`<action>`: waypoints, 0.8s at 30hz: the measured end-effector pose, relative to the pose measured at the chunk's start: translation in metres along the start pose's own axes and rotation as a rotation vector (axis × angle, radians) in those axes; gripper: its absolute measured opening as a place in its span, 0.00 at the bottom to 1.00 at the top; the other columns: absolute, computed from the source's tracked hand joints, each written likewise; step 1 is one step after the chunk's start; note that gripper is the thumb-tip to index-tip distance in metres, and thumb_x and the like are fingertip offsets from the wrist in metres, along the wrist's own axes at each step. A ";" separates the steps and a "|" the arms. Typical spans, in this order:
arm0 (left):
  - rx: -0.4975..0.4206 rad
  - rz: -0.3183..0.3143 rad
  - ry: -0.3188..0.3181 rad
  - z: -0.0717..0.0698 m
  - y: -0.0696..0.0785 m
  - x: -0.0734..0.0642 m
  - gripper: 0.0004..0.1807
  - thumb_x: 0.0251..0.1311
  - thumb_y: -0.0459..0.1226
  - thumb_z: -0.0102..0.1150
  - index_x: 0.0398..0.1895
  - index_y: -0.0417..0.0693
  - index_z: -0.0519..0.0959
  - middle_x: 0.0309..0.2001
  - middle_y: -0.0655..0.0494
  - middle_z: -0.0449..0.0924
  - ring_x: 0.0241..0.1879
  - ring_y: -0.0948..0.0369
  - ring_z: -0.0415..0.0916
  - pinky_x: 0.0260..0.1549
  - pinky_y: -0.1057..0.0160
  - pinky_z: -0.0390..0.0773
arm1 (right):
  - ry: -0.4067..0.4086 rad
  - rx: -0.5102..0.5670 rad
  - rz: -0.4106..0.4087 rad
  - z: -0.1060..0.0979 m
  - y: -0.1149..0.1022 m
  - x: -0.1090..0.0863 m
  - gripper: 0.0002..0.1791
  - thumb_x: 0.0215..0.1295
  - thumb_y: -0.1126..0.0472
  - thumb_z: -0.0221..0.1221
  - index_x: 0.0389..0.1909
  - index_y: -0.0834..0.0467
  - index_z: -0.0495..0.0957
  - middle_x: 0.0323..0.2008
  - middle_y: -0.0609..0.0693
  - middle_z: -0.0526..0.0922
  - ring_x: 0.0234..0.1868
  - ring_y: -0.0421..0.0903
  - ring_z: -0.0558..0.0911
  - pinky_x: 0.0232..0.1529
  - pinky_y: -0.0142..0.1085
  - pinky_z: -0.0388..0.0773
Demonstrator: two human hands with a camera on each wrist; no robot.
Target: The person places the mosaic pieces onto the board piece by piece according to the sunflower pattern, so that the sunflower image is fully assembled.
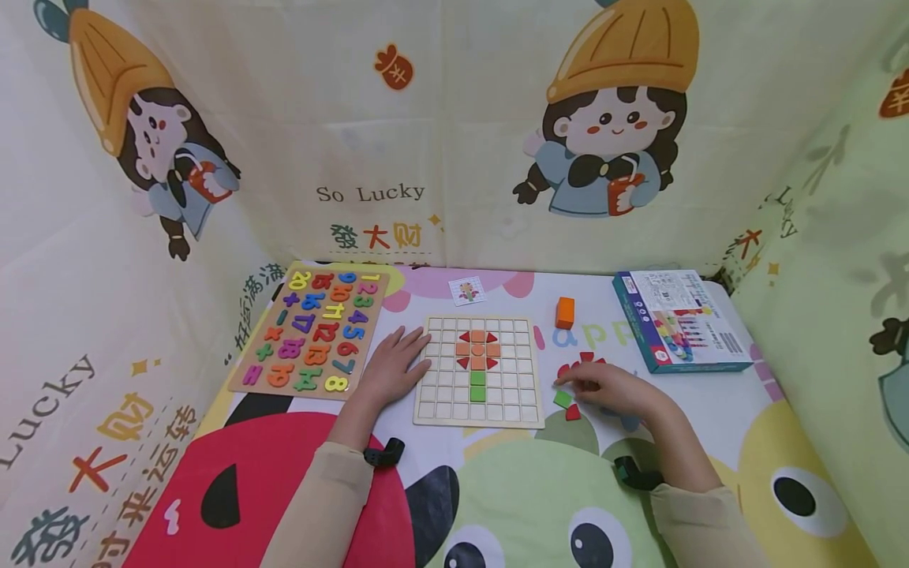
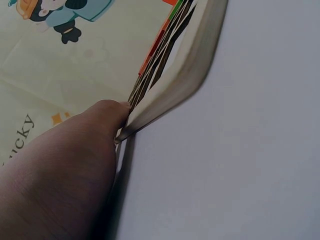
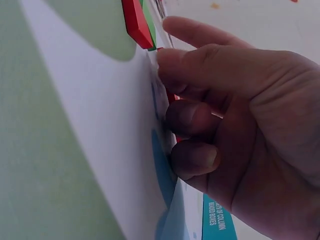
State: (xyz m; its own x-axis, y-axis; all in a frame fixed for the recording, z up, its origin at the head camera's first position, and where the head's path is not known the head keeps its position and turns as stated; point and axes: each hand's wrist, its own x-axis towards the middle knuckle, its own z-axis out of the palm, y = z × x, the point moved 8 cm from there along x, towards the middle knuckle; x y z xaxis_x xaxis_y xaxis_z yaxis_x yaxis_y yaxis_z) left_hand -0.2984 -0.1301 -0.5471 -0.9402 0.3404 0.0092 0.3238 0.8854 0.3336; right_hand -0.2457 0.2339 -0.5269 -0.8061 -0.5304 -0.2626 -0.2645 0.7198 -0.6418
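Note:
A wooden grid board [image 1: 443, 410] lies mid-table, bearing a flower-like pattern of orange squares, red triangles and two green squares [image 1: 478, 386]. My left hand [image 1: 394, 368] rests at the board's left edge, fingers extended; in the left wrist view the thumb [image 2: 100, 125] touches the board's corner. To the right of the board, my right hand [image 1: 612, 390] hovers low over loose tiles, fingers loosely bent. Near its fingertips lie a green square tile [image 1: 562, 399] and a red tile [image 1: 572, 412], with more red tiles [image 1: 586, 357] behind. In the right wrist view, thumb and index finger are apart beside a red tile [image 3: 137, 27].
A number puzzle board [image 1: 280, 377] lies at the left. Behind the grid board is a small picture card [image 1: 466, 291]. An orange block [image 1: 564, 313] stands back right, near a flat teal-edged box [image 1: 689, 323]. Printed cloth [image 1: 454, 158] hangs around the table.

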 end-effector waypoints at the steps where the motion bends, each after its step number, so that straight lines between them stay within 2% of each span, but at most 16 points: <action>1: -0.001 0.002 0.002 0.000 0.000 0.000 0.34 0.70 0.58 0.46 0.76 0.63 0.59 0.78 0.61 0.54 0.80 0.51 0.42 0.78 0.47 0.46 | -0.007 -0.001 0.003 0.001 0.000 0.000 0.20 0.68 0.62 0.60 0.57 0.39 0.80 0.45 0.39 0.81 0.47 0.44 0.75 0.45 0.30 0.79; 8: -0.003 0.004 0.002 -0.001 0.001 0.000 0.34 0.70 0.58 0.46 0.76 0.64 0.59 0.78 0.61 0.54 0.80 0.51 0.42 0.78 0.46 0.46 | -0.019 -0.039 -0.002 0.003 -0.004 0.001 0.20 0.67 0.62 0.60 0.55 0.38 0.81 0.47 0.38 0.81 0.49 0.43 0.76 0.46 0.28 0.79; 24: 0.004 0.003 -0.012 0.000 0.000 0.000 0.34 0.70 0.59 0.45 0.77 0.65 0.58 0.78 0.61 0.53 0.80 0.51 0.41 0.78 0.47 0.45 | -0.005 -0.017 0.013 0.002 -0.003 0.001 0.17 0.64 0.60 0.64 0.51 0.39 0.82 0.46 0.39 0.82 0.50 0.45 0.76 0.46 0.28 0.79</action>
State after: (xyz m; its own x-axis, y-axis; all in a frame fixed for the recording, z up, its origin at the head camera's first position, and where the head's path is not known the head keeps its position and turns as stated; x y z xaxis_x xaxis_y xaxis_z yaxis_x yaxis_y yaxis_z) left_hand -0.2982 -0.1299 -0.5468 -0.9381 0.3465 -0.0013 0.3267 0.8856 0.3301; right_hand -0.2444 0.2305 -0.5262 -0.8068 -0.5232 -0.2745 -0.2630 0.7341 -0.6260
